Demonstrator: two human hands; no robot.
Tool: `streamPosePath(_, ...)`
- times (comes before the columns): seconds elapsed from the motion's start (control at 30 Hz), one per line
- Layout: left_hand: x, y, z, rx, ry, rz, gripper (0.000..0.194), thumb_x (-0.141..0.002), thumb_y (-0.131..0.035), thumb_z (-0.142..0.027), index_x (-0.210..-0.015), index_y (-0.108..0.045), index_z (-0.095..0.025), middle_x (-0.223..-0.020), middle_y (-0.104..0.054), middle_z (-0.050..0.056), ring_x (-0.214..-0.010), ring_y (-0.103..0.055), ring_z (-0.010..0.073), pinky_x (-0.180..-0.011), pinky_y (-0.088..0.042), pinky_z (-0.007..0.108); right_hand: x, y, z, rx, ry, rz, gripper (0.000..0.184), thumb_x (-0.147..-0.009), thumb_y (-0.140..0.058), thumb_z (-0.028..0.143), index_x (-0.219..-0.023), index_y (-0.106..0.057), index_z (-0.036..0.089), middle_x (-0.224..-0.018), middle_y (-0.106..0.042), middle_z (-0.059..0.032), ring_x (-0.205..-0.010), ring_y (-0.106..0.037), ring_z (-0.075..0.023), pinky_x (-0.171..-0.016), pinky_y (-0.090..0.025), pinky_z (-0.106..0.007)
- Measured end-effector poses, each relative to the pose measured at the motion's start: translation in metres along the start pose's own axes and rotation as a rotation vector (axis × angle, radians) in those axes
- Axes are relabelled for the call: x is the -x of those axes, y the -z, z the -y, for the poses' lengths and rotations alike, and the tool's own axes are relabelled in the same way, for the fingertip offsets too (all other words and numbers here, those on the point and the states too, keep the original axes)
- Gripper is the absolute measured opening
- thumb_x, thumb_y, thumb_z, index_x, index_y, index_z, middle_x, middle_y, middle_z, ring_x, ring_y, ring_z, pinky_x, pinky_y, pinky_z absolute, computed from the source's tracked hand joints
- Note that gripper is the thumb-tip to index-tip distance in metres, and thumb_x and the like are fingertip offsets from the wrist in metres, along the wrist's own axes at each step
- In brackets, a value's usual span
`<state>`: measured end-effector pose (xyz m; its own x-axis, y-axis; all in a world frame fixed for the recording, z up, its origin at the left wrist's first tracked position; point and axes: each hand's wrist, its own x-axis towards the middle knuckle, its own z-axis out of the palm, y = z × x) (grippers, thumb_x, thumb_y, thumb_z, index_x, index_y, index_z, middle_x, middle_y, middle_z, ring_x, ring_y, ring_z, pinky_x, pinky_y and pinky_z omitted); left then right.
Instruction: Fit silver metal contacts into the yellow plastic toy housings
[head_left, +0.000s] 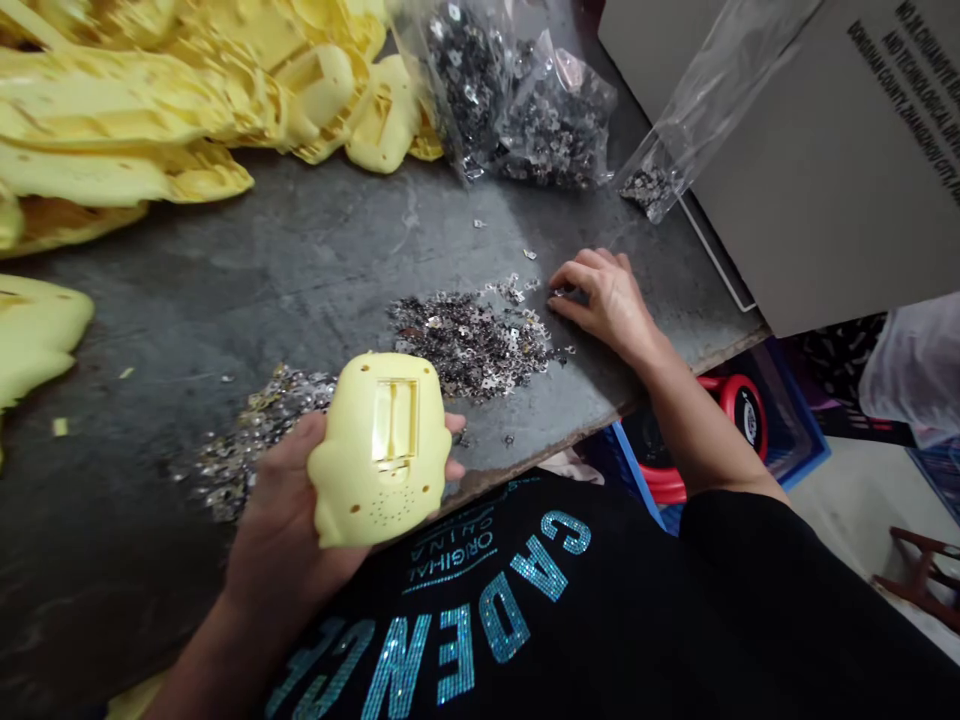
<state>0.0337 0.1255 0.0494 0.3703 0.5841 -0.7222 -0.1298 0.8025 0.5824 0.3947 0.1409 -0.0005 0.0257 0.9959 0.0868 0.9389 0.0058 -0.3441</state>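
My left hand (pixel 281 510) is closed around a yellow plastic toy housing (pixel 349 440), holding it above the table's near edge. An open battery compartment, several screw holes and a patch of small speaker holes face me. My right hand (pixel 611 305) rests at the right end of a heap of small flat metal pieces (pixel 480 345). Its thumb and forefinger are pinched together on a tiny shiny metal piece (pixel 559 293). Behind my left hand lies a second heap of small silvery metal parts (pixel 232 460), partly covered by that hand.
Yellow plastic housings (pixel 150 100) are piled at the back left of the grey table (pixel 315 240). Clear bags of metal pieces (pixel 555 120) stand at the back, beside a grey carton (pixel 840 170). Below the right edge is a blue crate (pixel 802 430) with red-and-black items.
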Motion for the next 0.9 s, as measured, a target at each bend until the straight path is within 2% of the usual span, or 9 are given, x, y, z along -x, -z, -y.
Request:
streamPosePath(0.13,-0.002,-0.001,0.003,0.035,0.002,0.036,0.102,-0.072,-0.093,-0.069,-0.157,-0.064,-0.020,-0.122,-0.086,0.023,-0.082,-0.085,0.0441,-0.059,-0.071,0.047,0.001,-0.001,0.005,0.036,-0.018,0.030,0.012,-0.104,-0.067,0.028,-0.105,-0.079,0.025,-0.114,-0.079,-0.0094,-0.119,-0.068,-0.0331,-0.108,-0.042,-0.052)
streamPosePath(0.33,-0.004,0.001,0.009,0.098,-0.023,0.095,0.104,-0.072,-0.094,-0.071,-0.157,-0.065,-0.018,-0.121,-0.086,0.024,-0.078,-0.085,0.0412,-0.059,-0.071,0.044,0.005,-0.006,-0.007,-0.035,-0.054,-0.016,0.018,-0.102,-0.067,0.028,-0.111,-0.082,0.025,-0.114,-0.080,-0.0088,-0.111,-0.071,-0.0300,-0.100,-0.043,-0.047)
streamPosePath(0.4,-0.001,-0.001,0.009,0.119,-0.032,0.122,0.095,-0.076,-0.093,-0.068,-0.152,-0.069,-0.017,-0.120,-0.087,0.022,-0.079,-0.086,0.0400,-0.061,-0.072,0.043,0.006,-0.006,-0.008,-0.052,-0.051,-0.030,0.015,-0.101,-0.069,0.028,-0.106,-0.083,0.024,-0.111,-0.080,-0.0084,-0.108,-0.072,-0.0291,-0.099,-0.043,-0.046)
streamPosePath(0.47,0.003,-0.005,0.009,0.132,-0.035,0.177,0.078,-0.085,-0.088,-0.064,-0.145,-0.074,-0.017,-0.122,-0.087,0.020,-0.083,-0.087,0.0381,-0.068,-0.073,0.042,0.010,-0.002,-0.001,-0.087,-0.016,-0.080,0.014,-0.101,-0.069,0.028,-0.101,-0.082,0.025,-0.105,-0.081,-0.0068,-0.104,-0.072,-0.0280,-0.096,-0.043,-0.044)
streamPosePath(0.53,0.006,-0.010,0.010,0.152,-0.030,0.237,0.062,-0.093,-0.081,-0.058,-0.138,-0.077,-0.016,-0.121,-0.088,0.018,-0.088,-0.087,0.0362,-0.078,-0.073,0.042,0.016,0.007,0.017,-0.163,0.072,-0.164,0.013,-0.102,-0.070,0.029,-0.101,-0.082,0.027,-0.100,-0.082,-0.0044,-0.100,-0.073,-0.0264,-0.093,-0.045,-0.043)
streamPosePath(0.6,0.007,-0.015,0.012,0.201,-0.027,0.295,0.058,-0.094,-0.079,-0.058,-0.134,-0.078,-0.016,-0.117,-0.088,0.019,-0.087,-0.088,0.0359,-0.084,-0.073,0.044,0.023,0.018,0.043,-0.278,0.222,-0.221,0.010,-0.105,-0.073,0.032,-0.104,-0.082,0.028,-0.097,-0.083,-0.0016,-0.094,-0.075,-0.0236,-0.089,-0.047,-0.040)
streamPosePath(0.73,0.003,-0.014,0.019,0.297,-0.035,0.387,0.068,-0.092,-0.080,-0.061,-0.142,-0.073,-0.015,-0.118,-0.087,0.021,-0.086,-0.088,0.0374,-0.080,-0.073,0.047,0.030,0.034,0.098,-0.423,0.511,-0.186,0.006,-0.108,-0.074,0.032,-0.109,-0.079,0.029,-0.100,-0.085,0.0009,-0.088,-0.078,-0.0196,-0.083,-0.050,-0.039)
streamPosePath(0.83,0.002,-0.006,0.023,0.316,-0.033,0.438,0.069,-0.094,-0.077,-0.061,-0.145,-0.070,-0.015,-0.120,-0.087,0.022,-0.089,-0.088,0.0377,-0.082,-0.073,0.048,0.026,0.033,0.126,-0.426,0.617,-0.144,0.008,-0.111,-0.070,0.030,-0.112,-0.077,0.028,-0.103,-0.084,-0.0001,-0.093,-0.078,-0.0200,-0.086,-0.053,-0.040)
streamPosePath(0.9,0.002,0.000,0.025,0.304,-0.025,0.501,0.069,-0.095,-0.076,-0.065,-0.143,-0.071,-0.015,-0.120,-0.087,0.021,-0.087,-0.088,0.0387,-0.075,-0.072,0.046,0.022,0.030,0.136,-0.383,0.664,-0.145,0.009,-0.112,-0.069,0.033,-0.113,-0.075,0.028,-0.104,-0.083,-0.0011,-0.097,-0.078,-0.0204,-0.087,-0.054,-0.040)
